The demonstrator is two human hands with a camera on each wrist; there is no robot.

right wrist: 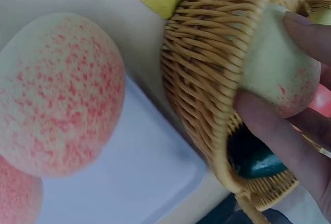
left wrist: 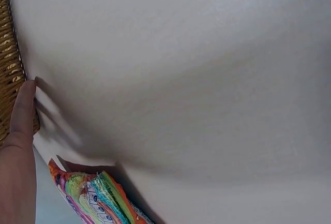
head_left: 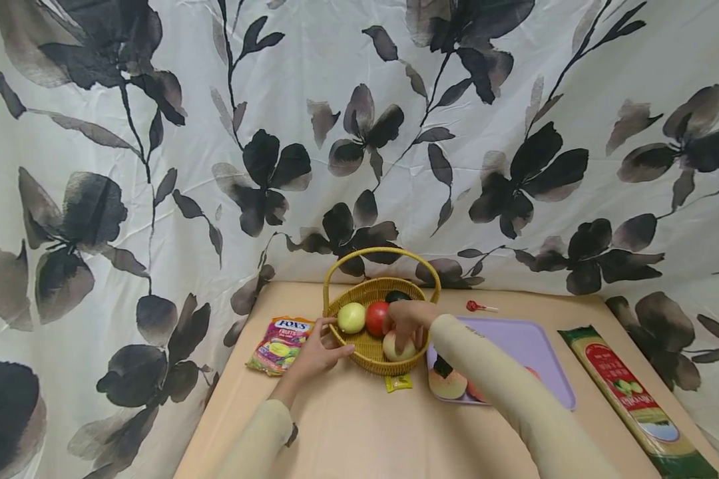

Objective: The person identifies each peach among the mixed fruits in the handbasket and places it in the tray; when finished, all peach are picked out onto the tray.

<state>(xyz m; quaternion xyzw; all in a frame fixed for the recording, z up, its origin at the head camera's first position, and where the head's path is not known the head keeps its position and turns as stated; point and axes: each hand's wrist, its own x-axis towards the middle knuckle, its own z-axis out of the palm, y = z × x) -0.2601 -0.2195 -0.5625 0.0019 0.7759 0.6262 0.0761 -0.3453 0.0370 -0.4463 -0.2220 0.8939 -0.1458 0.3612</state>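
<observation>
My right hand [head_left: 409, 320] reaches into a yellow wicker basket [head_left: 365, 362] and grips a pale peach with red specks [right wrist: 282, 63] at the near right inside wall. A pale green apple [head_left: 351, 318], a round red fruit [head_left: 376, 317] and a dark glossy fruit [right wrist: 253, 154] also lie in the basket. At the basket's left side, my left hand [head_left: 319, 351] holds the rim, thumb toward the near side. One of its fingers [left wrist: 25, 105] lies along the woven outer wall in the left wrist view.
A lilac tray [head_left: 515, 326] with speckled peaches [head_left: 446, 386] stands right of the basket, partly behind my right sleeve. A candy bag [head_left: 280, 346] lies left, a small yellow packet [head_left: 398, 382] in front, a red lollipop [head_left: 473, 306] behind. A long green-red package [head_left: 626, 389] lies far right.
</observation>
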